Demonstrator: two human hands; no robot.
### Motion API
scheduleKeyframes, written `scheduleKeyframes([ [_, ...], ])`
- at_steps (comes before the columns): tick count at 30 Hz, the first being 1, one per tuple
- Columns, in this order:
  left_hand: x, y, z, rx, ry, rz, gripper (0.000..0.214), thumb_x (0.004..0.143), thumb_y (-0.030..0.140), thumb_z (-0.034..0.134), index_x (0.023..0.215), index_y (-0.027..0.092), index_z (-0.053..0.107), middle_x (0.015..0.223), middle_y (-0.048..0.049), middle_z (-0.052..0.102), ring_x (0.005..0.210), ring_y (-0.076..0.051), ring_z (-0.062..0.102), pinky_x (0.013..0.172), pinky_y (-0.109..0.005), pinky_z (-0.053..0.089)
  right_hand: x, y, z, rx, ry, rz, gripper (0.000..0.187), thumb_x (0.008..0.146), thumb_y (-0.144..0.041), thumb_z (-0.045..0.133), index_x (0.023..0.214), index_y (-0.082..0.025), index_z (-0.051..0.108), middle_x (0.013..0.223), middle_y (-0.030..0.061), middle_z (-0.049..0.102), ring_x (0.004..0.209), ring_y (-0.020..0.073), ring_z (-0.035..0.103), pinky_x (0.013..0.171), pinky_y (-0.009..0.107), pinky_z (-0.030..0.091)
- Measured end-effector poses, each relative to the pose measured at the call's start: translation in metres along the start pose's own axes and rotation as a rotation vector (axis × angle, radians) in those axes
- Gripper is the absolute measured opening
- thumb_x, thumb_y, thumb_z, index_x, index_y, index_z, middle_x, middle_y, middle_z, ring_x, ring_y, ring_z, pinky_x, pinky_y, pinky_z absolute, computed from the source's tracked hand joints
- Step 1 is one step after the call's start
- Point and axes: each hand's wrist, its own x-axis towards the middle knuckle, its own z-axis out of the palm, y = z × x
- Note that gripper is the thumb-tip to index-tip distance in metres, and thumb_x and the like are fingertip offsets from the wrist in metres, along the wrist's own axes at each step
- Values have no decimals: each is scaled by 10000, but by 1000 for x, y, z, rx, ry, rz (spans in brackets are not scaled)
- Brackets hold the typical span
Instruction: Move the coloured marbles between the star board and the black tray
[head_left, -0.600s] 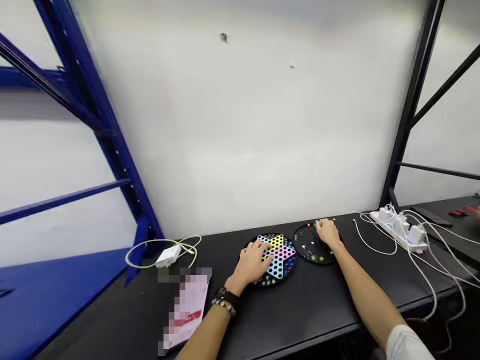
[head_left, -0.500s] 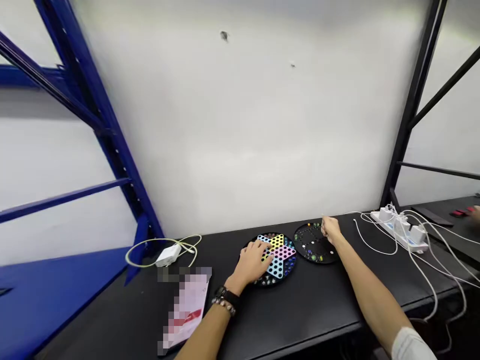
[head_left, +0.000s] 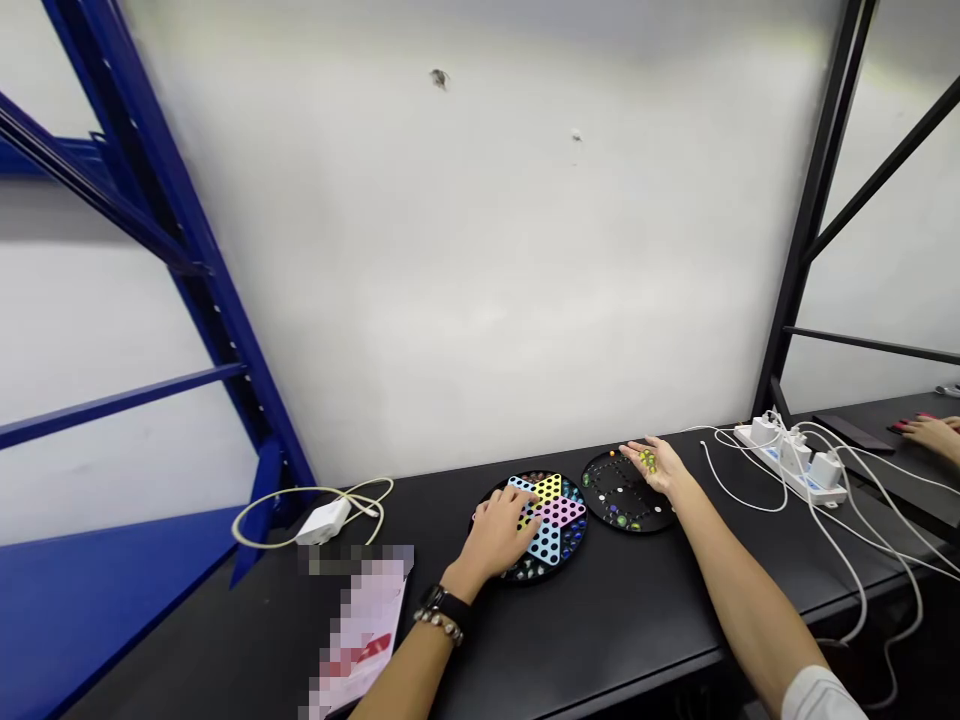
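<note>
Two bare hands and one star board are shown, all places being given relative to the star board. Your left hand lies across its left half, fingers loosely spread and slightly bent, the tips near the yellow and pink points; no grasp is visible, though what lies beneath the palm is hidden. The hand probably rests there to steady the board. Around the star, blue marbles and others occupy the rim, presumably so that they cannot roll away.

Your right hand, to the right of the star board, is turned palm up over the far right part of the black disc, its fingers extended and apart. Yellow-green marbles lie loose in the palm, against the base of the fingers rather than between the tips — the upturned palm likely serves as a shallow cup. The black disc lies just right of the star board and bears scattered marbles. A power strip lies farther right; a white charger lies well to the left.
</note>
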Motion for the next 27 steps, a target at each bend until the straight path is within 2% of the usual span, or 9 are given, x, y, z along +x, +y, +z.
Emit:
scheduleKeyframes([
  [3,0,21,-3,-68,52,106,271,905,325,466,1130,258,603,1187,-51,599,1127,-246,532,972,-414,388,-1,-1,1,-28,-30,8,365,981,-296,373,1189,-33,518,1020,257,672,834,249,718,500,239,580],
  [7,12,76,1,-83,52,337,230,915,297,492,1105,262,616,1127,-32,627,1070,-215,563,986,-389,389,-1,-1,1,-51,-62,8,407,990,-367,307,1106,-59,546,900,223,688,757,230,708,492,252,564],
  [10,32,117,17,6,-2,437,244,909,346,516,1107,254,626,1119,-47,631,1022,-237,578,902,-403,434,0,-2,-1,-128,-61,-5,402,985,-394,281,965,-108,563,658,102,627,486,136,582,336,174,405],
  [13,51,138,37,78,-86,451,213,886,340,550,1037,244,665,1060,-52,658,987,-252,603,871,-413,441,1,-3,-3,-248,-48,-47,396,968,-434,313,807,-149,536,492,-17,452,344,77,372,281,141,203],
  [15,57,138,47,72,-135,418,178,875,331,564,972,248,687,1008,-40,676,939,-238,625,850,-394,444,3,-2,-4,-339,-49,-75,413,959,-464,323,729,-170,500,474,-45,387,339,65,323,297,141,165],
  [17,56,132,51,37,-132,393,174,880,349,566,957,256,691,991,-29,681,929,-225,631,838,-370,442,5,1,-4,-419,-58,-93,431,952,-481,312,686,-182,470,482,-51,369,352,62,318,318,143,154],
  [23,43,110,46,-27,-101,344,175,906,386,573,931,258,690,963,-7,684,939,-201,620,817,-329,425,14,15,-1,-760,51,-293,421,913,-487,360,618,-194,426,460,-72,319,372,55,263,363,154,124],
  [27,42,110,46,-34,-49,378,180,928,366,554,910,247,687,956,-12,682,953,-199,605,824,-327,414,15,18,2,-839,8,-348,451,900,-510,350,580,-198,412,445,-68,315,387,64,255,369,171,164],
])
